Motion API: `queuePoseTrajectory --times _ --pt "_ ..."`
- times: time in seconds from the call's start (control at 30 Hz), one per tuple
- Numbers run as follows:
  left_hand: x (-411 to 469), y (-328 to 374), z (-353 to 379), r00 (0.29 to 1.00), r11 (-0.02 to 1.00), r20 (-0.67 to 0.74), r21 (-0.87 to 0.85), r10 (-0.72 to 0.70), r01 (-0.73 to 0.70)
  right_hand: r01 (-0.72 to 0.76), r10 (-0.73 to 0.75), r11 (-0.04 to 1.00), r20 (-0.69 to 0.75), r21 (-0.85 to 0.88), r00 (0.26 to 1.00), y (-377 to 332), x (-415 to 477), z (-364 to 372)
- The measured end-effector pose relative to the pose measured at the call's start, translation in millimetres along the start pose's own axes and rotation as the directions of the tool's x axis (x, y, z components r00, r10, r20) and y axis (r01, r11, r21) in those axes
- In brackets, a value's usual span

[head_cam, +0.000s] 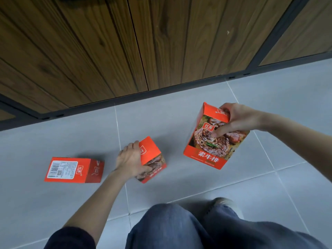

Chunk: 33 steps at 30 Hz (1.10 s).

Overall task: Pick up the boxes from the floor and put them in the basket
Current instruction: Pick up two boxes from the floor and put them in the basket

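Three red-orange boxes with a steak picture are in view on or above the grey tiled floor. My right hand (237, 119) grips the top of one box (206, 150) and holds it tilted, above the floor. My left hand (130, 159) is closed around the top of a second box (152, 159) in the middle; I cannot tell whether that box still touches the tiles. The third box (71, 170) lies flat at the left, barcode side up, untouched. No basket is in view.
A dark wood-panelled wall (107, 51) with a black metal base rail (125, 102) runs across the far side of the floor. My knees in blue jeans (179, 229) and one shoe (224, 202) fill the bottom of the view.
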<state>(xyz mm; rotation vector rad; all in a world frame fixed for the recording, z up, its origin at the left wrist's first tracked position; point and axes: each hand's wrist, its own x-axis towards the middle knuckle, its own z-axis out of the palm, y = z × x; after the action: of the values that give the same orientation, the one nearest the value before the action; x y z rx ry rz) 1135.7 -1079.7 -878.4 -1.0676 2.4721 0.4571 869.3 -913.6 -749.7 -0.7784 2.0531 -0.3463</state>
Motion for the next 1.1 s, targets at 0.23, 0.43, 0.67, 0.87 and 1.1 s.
queuePoseTrajectory --times 0.23,0.43,0.67,0.87,1.1 --pt "-30 21 -101 0.996 0.985 0.085 -0.173 0.005 0.01 -0.02 0.019 0.999 0.029 0.026 0.999 -21 -49 -40" --pt "-79 71 -238 0.98 0.949 0.103 -0.282 0.173 -0.138 -0.023 0.023 0.998 -0.007 0.058 1.0 -55 -145 -110" --pt "-175 142 -398 0.931 0.923 0.106 -0.211 0.35 -0.323 -0.073 0.085 0.992 -0.125 0.1 0.988 -97 -294 -189" --pt "-272 215 -517 0.853 0.871 0.177 -0.074 0.491 -0.486 -0.146 0.192 0.97 -0.239 0.197 0.952 -119 -449 -259" --pt "-353 351 -601 0.662 0.66 0.172 0.077 0.729 -0.747 -0.211 0.327 0.933 -0.443 0.291 0.835 -83 -602 -319"
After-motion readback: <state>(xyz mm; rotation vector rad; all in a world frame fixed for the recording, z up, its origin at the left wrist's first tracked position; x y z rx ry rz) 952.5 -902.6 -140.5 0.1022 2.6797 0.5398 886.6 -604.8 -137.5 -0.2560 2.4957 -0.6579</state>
